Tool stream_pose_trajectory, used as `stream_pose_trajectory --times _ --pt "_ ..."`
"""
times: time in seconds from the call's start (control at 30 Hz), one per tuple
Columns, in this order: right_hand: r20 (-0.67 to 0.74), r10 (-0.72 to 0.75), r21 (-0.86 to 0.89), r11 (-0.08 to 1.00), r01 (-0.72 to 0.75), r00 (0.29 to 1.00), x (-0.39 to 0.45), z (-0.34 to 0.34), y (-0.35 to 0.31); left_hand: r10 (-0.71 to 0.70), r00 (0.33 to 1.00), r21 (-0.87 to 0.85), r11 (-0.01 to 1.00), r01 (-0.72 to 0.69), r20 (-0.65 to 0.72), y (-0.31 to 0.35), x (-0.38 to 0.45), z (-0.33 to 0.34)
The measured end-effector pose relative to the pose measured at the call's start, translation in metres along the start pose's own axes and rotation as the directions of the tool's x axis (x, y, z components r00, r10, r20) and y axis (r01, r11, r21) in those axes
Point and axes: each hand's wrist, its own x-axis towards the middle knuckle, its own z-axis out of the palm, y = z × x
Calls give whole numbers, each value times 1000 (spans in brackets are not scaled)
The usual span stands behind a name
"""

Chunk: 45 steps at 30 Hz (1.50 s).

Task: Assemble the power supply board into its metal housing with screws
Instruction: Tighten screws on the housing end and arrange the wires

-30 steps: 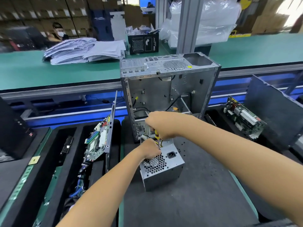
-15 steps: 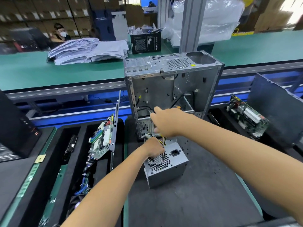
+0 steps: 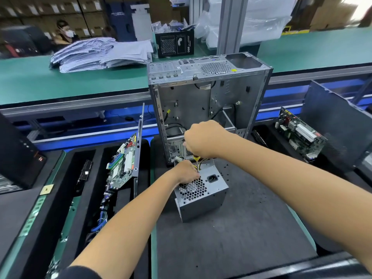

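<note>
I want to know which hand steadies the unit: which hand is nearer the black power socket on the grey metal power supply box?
Left. The left hand grips the box's top edge beside the socket; the right hand is higher, holding cables.

A stack of grey folded sheets (image 3: 100, 54) lies on the green desk (image 3: 60, 85); right of the stack stands a black printed box (image 3: 174, 44), with clear plastic bags (image 3: 259, 19) farther right.
</note>
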Motion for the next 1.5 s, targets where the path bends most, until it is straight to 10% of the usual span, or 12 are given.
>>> stream_pose_trajectory --times 0.13,0.5,0.73,1.1,1.33,1.5 --pt "177 -105 173 982 74 979 -3 -9 5 -70 997 -31 997 69 -43 -1 2 3" --pt "-6 -26 48 999 26 1000 -8 1 5 -83 995 -48 996 81 -55 -1 8 5" --pt "172 -94 150 986 68 981 -9 -9 11 -78 995 -7 997 77 -68 -1 5 4" --pt "-43 -46 -20 999 45 998 -9 2 9 -73 996 -16 997 72 -52 -3 8 4" --pt "192 -77 181 983 42 978 -14 -12 12 -55 997 -5 998 55 -54 -3 5 4" --pt "92 -80 153 986 66 992 -13 -11 6 -19 999 -2 1000 19 -39 -3 4 4"
